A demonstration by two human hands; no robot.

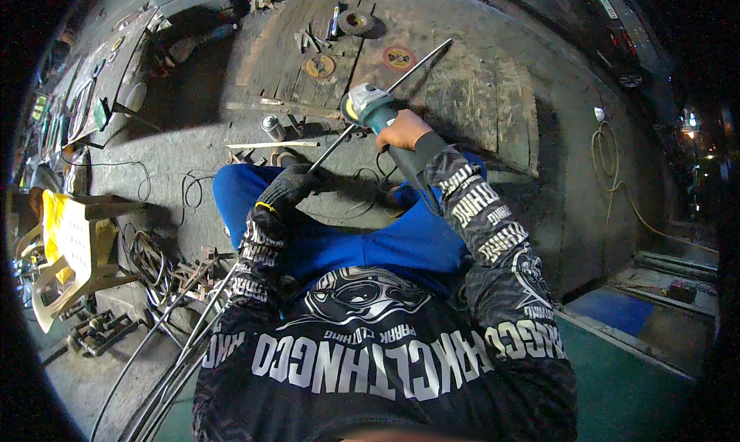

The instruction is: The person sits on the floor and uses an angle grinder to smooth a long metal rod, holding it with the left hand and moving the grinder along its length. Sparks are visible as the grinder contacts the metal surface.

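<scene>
My right hand [405, 131], bare, is wrapped round the teal body of an angle grinder [379, 117]. The grinder has a grey metal head and a yellowish disc [352, 109] on its left side. In a dark glove with a yellow cuff edge, my left hand [291, 186] closes on a long thin metal rod [331, 149]. From that hand the rod slants away to the upper right, passing by the grinder's head, and its far end lies over the wooden boards [493, 110]. Whether the disc touches the rod, I cannot tell.
On the boards lie a tan disc [318, 66], a red-rimmed disc [398, 57] and a thick dark ring [357, 22]. A spray can [272, 127] and a wood strip [271, 144] are near my left knee. Long rods [181, 357] and a plastic chair [73, 245] stand left; a hose [597, 161] lies right.
</scene>
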